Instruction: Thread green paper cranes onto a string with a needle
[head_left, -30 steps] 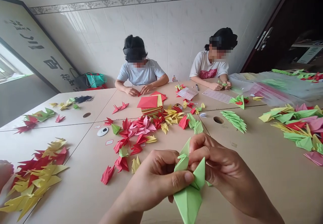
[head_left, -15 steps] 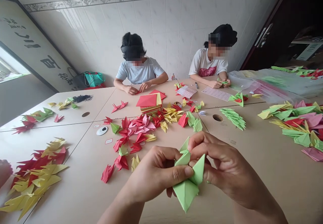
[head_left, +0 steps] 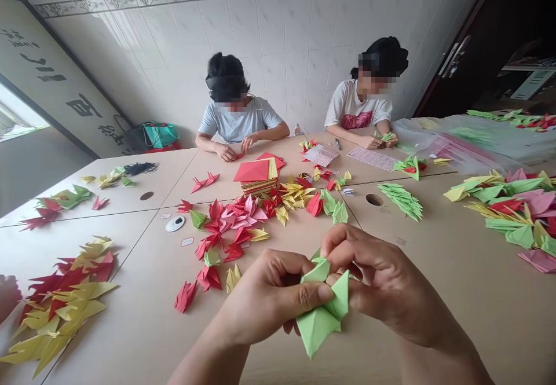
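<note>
A light green folded paper piece [head_left: 316, 326] is held between both hands above the near part of the table. My left hand [head_left: 273, 301] grips it from the left, its thumb pressed flat on the paper. At the right, my right hand [head_left: 377, 281] pinches the upper part of the same piece with bent fingers; some of the paper is hidden behind those fingers. Just beyond the hands lie red and pink folded papers [head_left: 237, 214], a yellow folded piece [head_left: 233, 278] and green ones [head_left: 340, 213].
A stack of square papers [head_left: 252, 172] stands mid-table. Yellow and red folded papers [head_left: 65, 310] lie at left, a mixed pile [head_left: 521, 205] at right and green pieces [head_left: 402, 201] nearer the centre. Two people sit across the table [head_left: 434, 281].
The upper green point has dipped behind my right fingers, and the fingers have shifted slightly left. The paper has tilted a little. My left hand keeps its grip.
</note>
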Motion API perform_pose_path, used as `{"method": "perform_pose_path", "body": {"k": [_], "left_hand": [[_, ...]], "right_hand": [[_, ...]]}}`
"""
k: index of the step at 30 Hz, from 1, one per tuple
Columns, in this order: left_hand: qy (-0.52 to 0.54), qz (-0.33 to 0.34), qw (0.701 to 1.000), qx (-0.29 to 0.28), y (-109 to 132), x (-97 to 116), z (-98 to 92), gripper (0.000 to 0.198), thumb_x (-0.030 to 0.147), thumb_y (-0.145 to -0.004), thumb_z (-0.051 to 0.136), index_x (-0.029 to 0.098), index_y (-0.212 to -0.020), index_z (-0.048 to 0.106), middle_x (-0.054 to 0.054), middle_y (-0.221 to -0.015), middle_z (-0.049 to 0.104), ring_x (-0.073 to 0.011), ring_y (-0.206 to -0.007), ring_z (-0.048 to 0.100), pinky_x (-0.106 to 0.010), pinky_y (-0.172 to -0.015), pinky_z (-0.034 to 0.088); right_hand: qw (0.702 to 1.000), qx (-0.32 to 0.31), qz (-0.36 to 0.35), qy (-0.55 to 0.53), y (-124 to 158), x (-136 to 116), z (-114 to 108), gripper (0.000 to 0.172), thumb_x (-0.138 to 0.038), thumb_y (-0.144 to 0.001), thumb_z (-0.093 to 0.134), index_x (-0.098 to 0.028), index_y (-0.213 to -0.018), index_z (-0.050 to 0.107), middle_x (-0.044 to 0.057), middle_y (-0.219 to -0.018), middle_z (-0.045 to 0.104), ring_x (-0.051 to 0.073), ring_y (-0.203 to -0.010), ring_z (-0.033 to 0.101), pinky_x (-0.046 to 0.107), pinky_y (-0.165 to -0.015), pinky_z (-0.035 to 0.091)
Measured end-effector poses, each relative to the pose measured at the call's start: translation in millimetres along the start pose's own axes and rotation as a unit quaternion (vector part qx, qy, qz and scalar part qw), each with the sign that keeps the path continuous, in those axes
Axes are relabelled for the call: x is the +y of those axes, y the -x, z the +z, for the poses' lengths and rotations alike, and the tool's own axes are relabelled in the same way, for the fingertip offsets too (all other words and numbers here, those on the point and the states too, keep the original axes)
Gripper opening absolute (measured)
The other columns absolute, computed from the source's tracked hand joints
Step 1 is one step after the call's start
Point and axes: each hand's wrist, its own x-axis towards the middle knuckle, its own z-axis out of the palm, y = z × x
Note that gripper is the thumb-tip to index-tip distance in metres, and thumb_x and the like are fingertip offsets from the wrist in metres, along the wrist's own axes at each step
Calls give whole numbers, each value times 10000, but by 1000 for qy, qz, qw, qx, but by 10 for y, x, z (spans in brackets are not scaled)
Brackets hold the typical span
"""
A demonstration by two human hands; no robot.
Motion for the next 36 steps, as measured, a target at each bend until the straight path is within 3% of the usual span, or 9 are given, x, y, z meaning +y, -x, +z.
{"method": "perform_pose_path", "body": {"k": [3, 9, 14, 17, 23, 29, 36], "left_hand": [[8, -2, 1000, 1, -13, 7, 7, 318, 431, -757, 754, 132, -693, 670, 19, -528, 563, -55, -417, 455, -177, -397, 338], [6, -22, 1000, 22, -23, 52, -15, 391, 477, -707, 780, 123, -645, 626, 24, -508, 520, -61, -420, 465, -174, -400, 363], [-2, 18, 1000, -1, -42, 60, -18, 451, 546, -811, 646, 121, -658, 637, -30, -530, 601, -109, -424, 552, -201, -398, 408], [19, 34, 999, 10, -43, 48, -8, 403, 497, -839, 636, 122, -692, 654, -31, -574, 608, -117, -460, 567, -222, -441, 452], [23, 87, 995, 38, -31, 36, -7, 306, 371, -776, 737, 133, -626, 616, 29, -568, 482, -66, -521, 379, -193, -476, 309], [91, 40, 995, 15, -49, 40, -15, 290, 351, -717, 770, 147, -636, 580, 28, -577, 508, -75, -514, 403, -198, -487, 327], [101, -2, 995, 20, -77, 46, -19, 260, 332, -688, 772, 159, -697, 577, 33, -563, 520, -76, -480, 436, -187, -468, 332]], "right_hand": [[1000, 24, 0, -10, -19, 6, 44, 187, -51, -726, 549, -235, -719, 587, -35, -834, 519, 91, -640, 445, 216, -559, 386], [998, 65, -6, -23, -18, 20, 115, 135, -114, -802, 557, -239, -760, 586, -30, -867, 503, 86, -618, 427, 222, -538, 370], [997, 49, -2, -59, 7, 30, 124, 90, -220, -910, 542, -250, -834, 579, -14, -931, 512, 80, -597, 458, 233, -536, 407], [997, 30, -11, -63, 14, 30, 111, 84, -255, -942, 520, -262, -870, 564, -13, -928, 520, 86, -596, 479, 235, -530, 423], [997, 25, -75, 23, 10, 22, 83, 82, -211, -920, 547, -248, -852, 576, -13, -854, 525, 115, -709, 503, 240, -619, 438], [989, 29, -134, 56, -13, 15, 89, 159, -122, -868, 583, -266, -913, 632, -7, -831, 527, 123, -708, 518, 240, -601, 453], [991, 15, -127, 49, 3, 20, 79, 194, -94, -838, 600, -266, -911, 653, 0, -809, 577, 131, -681, 551, 245, -581, 465]]}}
